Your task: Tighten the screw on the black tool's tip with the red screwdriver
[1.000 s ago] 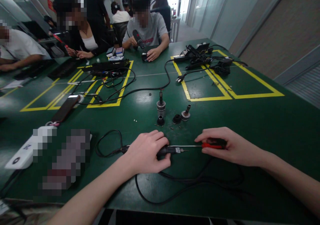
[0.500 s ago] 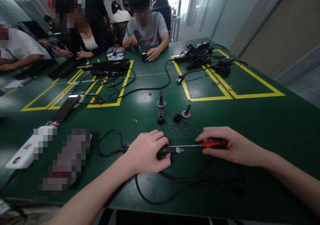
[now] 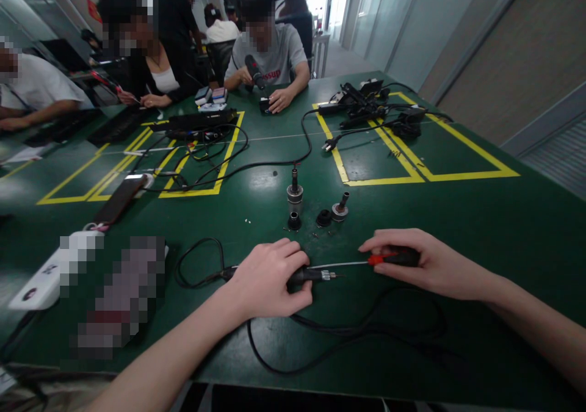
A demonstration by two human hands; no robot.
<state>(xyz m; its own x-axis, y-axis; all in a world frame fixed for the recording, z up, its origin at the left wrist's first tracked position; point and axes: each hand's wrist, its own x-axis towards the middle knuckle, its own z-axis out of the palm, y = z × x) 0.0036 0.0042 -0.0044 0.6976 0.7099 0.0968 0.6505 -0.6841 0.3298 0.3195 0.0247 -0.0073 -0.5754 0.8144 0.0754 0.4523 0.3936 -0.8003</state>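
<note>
My left hand (image 3: 268, 278) presses a black corded hand tool (image 3: 309, 274) flat on the green table (image 3: 480, 216); the tool's metal tip points right. My right hand (image 3: 423, 262) grips a red-and-black screwdriver (image 3: 389, 257), whose thin shaft reaches left to the tool's tip. Just beyond my hands lie small parts: an upright metal cylinder (image 3: 295, 193), a black ring (image 3: 293, 221), a black cap (image 3: 324, 218) and a small metal shaft piece (image 3: 340, 208). A few tiny screws lie near them.
A black cable (image 3: 348, 332) loops in front of my hands. A white power strip (image 3: 46, 274) and a phone (image 3: 119, 198) lie to the left. Cables, a plug (image 3: 328, 145) and black gear sit among yellow tape lines. Several people work at the far side.
My right hand and the screwdriver handle have shifted slightly away from me, tilting the shaft a little. My left hand and the tool have stayed put.
</note>
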